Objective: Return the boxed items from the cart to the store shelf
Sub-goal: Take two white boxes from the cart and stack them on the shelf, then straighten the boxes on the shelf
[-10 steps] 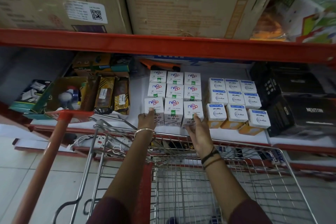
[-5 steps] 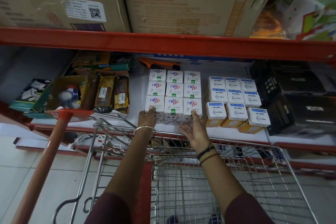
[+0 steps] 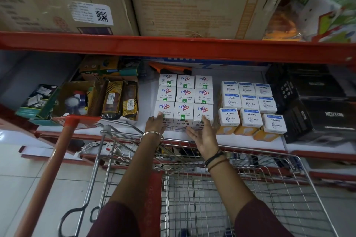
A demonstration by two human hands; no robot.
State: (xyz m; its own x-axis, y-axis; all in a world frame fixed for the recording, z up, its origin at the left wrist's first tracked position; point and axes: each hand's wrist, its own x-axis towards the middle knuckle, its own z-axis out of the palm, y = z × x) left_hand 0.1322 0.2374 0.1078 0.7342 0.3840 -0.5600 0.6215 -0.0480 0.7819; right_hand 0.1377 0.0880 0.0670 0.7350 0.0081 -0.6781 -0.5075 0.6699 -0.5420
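Observation:
White Nippo boxes [image 3: 184, 100] stand in a three-by-three block on the white store shelf [image 3: 248, 138]. My left hand [image 3: 155, 124] rests flat against the front-left box [image 3: 164, 113]. The palm of my right hand [image 3: 202, 132] is open, its fingertips touching the front-right box [image 3: 203, 114]. Neither hand holds a box. Both arms reach over the wire cart [image 3: 212, 188], whose basket looks bare where I can see it.
White Wipro Garnet boxes [image 3: 250, 106] sit right of the Nippo block, black Neuton boxes [image 3: 316, 109] further right. Brown packets [image 3: 119, 100] and an open carton lie left. A red beam [image 3: 173, 48] with big cartons above limits headroom. An orange pole [image 3: 48, 175] stands left.
The Nippo block has been pushed a little deeper onto the shelf. My right hand has turned palm-up at the front-right box; my left hand stays on the front-left box.

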